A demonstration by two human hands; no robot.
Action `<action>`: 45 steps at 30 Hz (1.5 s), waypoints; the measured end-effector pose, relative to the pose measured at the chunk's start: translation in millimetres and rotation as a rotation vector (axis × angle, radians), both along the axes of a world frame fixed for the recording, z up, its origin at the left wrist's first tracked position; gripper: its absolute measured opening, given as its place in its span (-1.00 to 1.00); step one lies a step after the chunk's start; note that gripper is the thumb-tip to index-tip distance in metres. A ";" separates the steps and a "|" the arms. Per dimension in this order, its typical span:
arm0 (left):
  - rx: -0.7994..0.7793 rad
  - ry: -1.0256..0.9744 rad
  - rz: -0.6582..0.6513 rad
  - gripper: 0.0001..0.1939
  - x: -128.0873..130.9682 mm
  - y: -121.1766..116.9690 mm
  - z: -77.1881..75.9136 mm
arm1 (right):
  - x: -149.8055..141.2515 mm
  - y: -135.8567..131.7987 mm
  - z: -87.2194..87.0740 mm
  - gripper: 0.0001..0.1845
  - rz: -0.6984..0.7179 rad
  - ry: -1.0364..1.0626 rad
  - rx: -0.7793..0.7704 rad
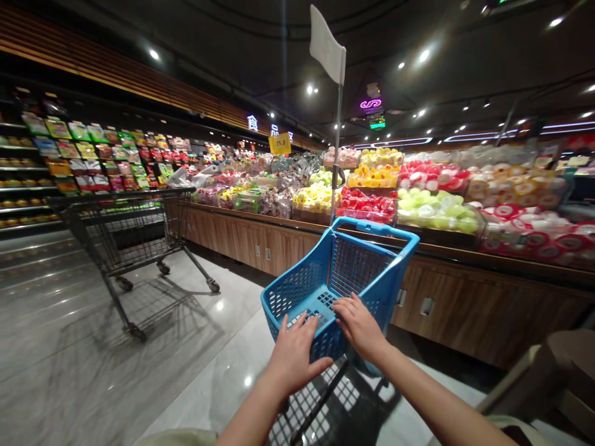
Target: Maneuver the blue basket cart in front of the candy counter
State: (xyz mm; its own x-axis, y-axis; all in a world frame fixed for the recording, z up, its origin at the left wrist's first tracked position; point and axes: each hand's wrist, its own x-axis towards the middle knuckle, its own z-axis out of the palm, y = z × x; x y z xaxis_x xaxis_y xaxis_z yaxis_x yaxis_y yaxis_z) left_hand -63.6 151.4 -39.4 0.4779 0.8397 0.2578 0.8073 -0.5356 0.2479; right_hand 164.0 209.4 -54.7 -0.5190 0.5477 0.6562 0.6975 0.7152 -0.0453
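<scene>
Head view: the left hand [295, 354] and the right hand [357, 327] lie open, fingers spread, on the near edge of a blue plastic shopping cart [385, 232], not gripping tightly

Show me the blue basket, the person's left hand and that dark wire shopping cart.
Blue basket [357, 266]: head view, far mesh wall.
Left hand [294, 356]: head view, back of hand.
Wire shopping cart [130, 229]: head view, side mesh.

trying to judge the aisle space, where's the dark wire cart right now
In the head view, the dark wire cart stands on the floor at left, left of the blue plastic cart basket and in front of the wall of packaged goods.
</scene>
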 end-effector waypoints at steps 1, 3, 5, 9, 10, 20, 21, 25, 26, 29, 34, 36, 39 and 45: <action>0.002 0.006 -0.002 -0.16 -2.6 0.3 0.9 | 0.6 0.0 0.8 -0.71 0.014 -0.011 -0.005; 0.007 0.028 0.003 -0.22 -10.2 1.9 3.4 | 6.9 2.4 4.1 -0.70 0.037 -0.042 -0.010; 0.013 0.059 0.016 -0.26 -20.0 5.3 5.7 | 17.8 7.2 7.8 -0.69 0.043 -0.066 -0.004; 0.024 0.103 0.028 -0.24 -37.1 14.6 5.2 | 41.8 20.4 11.2 -0.69 -0.032 -0.074 0.024; 0.028 0.107 0.021 -0.22 -39.1 16.6 4.0 | 46.4 23.5 11.1 -0.70 -0.057 -0.074 0.026; 0.028 0.104 0.007 0.04 -25.5 16.1 -7.8 | 27.3 12.7 -2.9 -0.71 -0.157 0.022 0.033; 0.023 0.106 0.015 0.05 -24.6 15.3 -8.6 | 20.6 7.2 -4.9 -0.71 -0.144 0.029 0.030; 0.017 0.115 0.042 0.06 -23.2 12.1 -11.7 | -6.9 -14.3 -12.5 -0.69 -0.052 0.041 0.023; 0.019 0.116 0.045 0.06 -23.4 11.7 -12.0 | -12.7 -18.6 -13.9 -0.69 -0.030 0.045 0.024; 0.019 0.126 0.008 0.02 -28.7 15.4 -10.5 | -23.1 -25.7 -15.6 -0.68 -0.004 0.055 0.028; 0.041 0.190 -0.057 -0.13 -63.2 46.4 -4.2 | -14.4 -17.8 -11.6 -0.66 0.034 0.013 0.038; 0.036 0.219 -0.013 -0.13 -80.9 60.2 -2.5 | -5.5 -11.5 -9.8 -0.64 0.050 -0.006 0.038; 0.058 0.244 -0.017 -0.16 -97.4 69.4 -1.2 | 10.3 -3.8 -7.7 -0.65 0.046 -0.017 0.018; 0.120 0.214 -0.096 -0.25 -79.3 48.5 1.1 | 49.5 -1.2 -6.9 -0.68 0.036 0.020 -0.035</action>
State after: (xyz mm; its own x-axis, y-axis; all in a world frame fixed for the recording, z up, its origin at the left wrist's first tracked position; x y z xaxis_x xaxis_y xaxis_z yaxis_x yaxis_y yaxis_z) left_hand -142.8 199.9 -38.3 0.6081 0.7577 0.2370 0.7788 -0.6272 0.0067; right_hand 213.5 208.1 -61.7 -0.5257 0.5517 0.6475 0.6700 0.7376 -0.0845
